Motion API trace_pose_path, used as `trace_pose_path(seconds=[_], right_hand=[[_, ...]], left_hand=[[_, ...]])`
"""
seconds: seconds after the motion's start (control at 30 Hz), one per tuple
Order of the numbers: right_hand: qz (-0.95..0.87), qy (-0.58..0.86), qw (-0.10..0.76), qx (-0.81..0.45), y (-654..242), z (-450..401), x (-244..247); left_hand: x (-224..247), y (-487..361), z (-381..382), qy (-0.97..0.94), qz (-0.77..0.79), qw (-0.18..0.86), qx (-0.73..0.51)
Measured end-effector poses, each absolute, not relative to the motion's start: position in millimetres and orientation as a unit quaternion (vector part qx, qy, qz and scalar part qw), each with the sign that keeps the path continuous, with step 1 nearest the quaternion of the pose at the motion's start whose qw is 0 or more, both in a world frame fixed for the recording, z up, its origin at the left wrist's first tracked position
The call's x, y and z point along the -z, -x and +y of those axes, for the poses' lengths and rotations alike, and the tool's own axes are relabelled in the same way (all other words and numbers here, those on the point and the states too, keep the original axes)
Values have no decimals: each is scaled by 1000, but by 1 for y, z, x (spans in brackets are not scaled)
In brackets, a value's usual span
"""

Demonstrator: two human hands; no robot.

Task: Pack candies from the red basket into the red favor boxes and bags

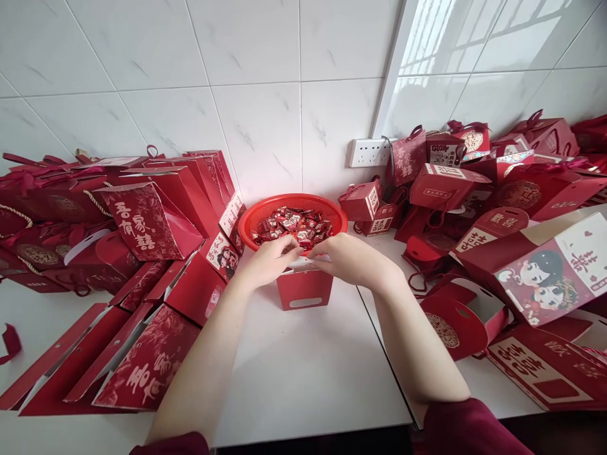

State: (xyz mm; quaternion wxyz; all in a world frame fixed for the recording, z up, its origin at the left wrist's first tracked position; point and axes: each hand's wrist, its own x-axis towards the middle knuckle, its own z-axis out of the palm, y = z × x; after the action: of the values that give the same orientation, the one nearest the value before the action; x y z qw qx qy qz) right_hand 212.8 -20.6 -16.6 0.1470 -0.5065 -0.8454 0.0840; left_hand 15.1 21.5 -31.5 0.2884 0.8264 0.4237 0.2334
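Observation:
A red box (304,289) with a white label stands upright on the white table, in front of a red plastic basket (246,229). The basket holds several small red wrapped pieces (303,222). My left hand (272,258) is at the box's top left, fingers bent against its upper edge. At the top right, my right hand (344,258) has its fingers closed on the box's rim. White inner flaps show between the two hands. The fingertips nearly meet over the opening, and the box's inside is hidden.
Red gift boxes (152,221) and upright open bags (147,373) crowd the left side. More red boxes (545,272) are piled on the right. A white socket strip (370,153) is on the tiled wall (256,126). The table's front edge runs below my arms.

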Motion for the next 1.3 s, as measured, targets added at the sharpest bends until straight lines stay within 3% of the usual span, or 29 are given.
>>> trace_pose_path(seconds=[0.43,0.77,0.87,1.07,1.3], right_hand=[[-849,512,124,-35,-207,-10,22],[-814,544,125,-161,-228,-5,18],[-817,526,153,-181,-243,-3,19],[-835,498,108,-210,-250,1,19],[-818,492,119,-272,-239,-2,18]], left_hand=[[28,-20,11,-848,478,176,-147],[19,-1,15,-855,428,270,-115],[13,4,15,-873,391,269,-115],[18,1,21,-869,418,247,-98],[25,-7,25,-873,387,280,-103]])
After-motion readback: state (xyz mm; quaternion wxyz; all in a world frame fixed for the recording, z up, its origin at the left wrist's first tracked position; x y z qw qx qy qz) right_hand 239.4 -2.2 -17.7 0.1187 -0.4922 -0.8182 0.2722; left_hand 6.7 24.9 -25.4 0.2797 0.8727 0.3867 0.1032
